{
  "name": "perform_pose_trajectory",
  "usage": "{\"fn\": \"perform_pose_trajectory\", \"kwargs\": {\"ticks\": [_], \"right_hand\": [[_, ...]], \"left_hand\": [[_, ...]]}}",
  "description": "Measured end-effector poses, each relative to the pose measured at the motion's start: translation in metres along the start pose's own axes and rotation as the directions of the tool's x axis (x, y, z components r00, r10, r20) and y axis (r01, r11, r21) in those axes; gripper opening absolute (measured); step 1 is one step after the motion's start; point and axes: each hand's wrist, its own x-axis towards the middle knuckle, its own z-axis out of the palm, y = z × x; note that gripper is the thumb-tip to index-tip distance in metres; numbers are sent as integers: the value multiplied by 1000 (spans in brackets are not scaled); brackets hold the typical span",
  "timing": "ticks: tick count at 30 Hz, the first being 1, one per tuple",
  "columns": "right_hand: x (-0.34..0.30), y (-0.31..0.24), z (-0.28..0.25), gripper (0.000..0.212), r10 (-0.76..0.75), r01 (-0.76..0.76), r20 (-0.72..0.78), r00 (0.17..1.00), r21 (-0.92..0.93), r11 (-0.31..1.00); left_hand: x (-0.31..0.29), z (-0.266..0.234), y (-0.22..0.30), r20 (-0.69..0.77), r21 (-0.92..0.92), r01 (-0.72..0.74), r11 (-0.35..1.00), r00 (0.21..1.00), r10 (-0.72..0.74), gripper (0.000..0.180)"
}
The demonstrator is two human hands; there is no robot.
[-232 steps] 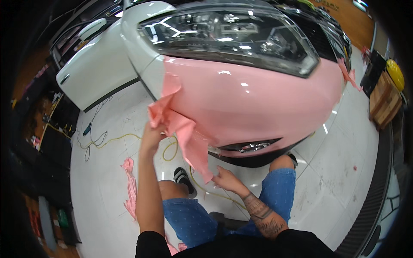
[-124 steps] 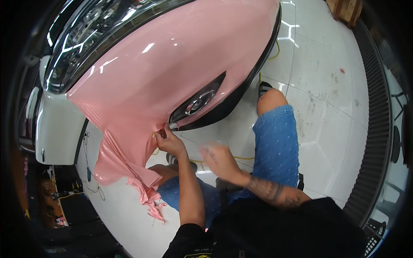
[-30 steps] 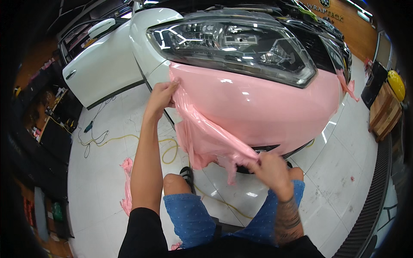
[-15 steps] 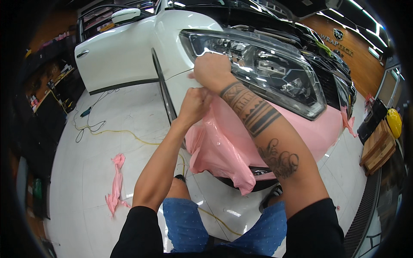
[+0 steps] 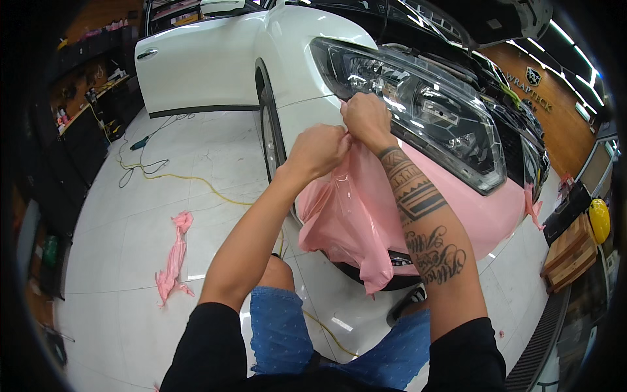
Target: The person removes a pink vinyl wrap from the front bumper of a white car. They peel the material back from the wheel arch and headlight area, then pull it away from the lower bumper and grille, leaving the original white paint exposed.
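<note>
Head view: the left hand (image 5: 321, 150) and right hand (image 5: 368, 121), close together, pinch gathered pink film (image 5: 356, 225) near the headlight (image 5: 428, 111), where gentle, even tension should limit creasing.

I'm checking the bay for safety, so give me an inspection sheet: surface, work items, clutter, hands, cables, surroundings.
Surface: shiny white tiled floor
Work items: pink film hanging loose in folds below the headlight
Clutter: crumpled pink scrap on the floor
Hands: left hand and right hand closed on the film's upper edge
Cables: yellow cord across the floor, dark cord loosely looped
Surroundings: car door open; wooden block at far right
</note>
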Motion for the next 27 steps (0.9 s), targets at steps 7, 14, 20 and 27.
{"fn": "perform_pose_trajectory", "kwargs": {"ticks": [7, 14, 20, 27], "right_hand": [[-5, 6, 4, 28, -51, 52, -104, 993, 6, 999], [-3, 1, 3, 32, -28, 24, -51, 998, -64, 998], [-4, 27, 2, 40, -103, 105, 18, 994, -96, 990], [7, 12, 18, 54, -70, 66, -46, 996, -99, 993]], "left_hand": [[16, 4, -15, -373, -178, -44, 983, 927, -26, 26], [19, 12, -23, -371, -93, -115, 989, 926, 73, 29], [4, 44, -25, -122, -701, 122, 703, 950, -287, 33], [-46, 54, -43, 440, -320, 487, 812, 836, -328, 58]]}}
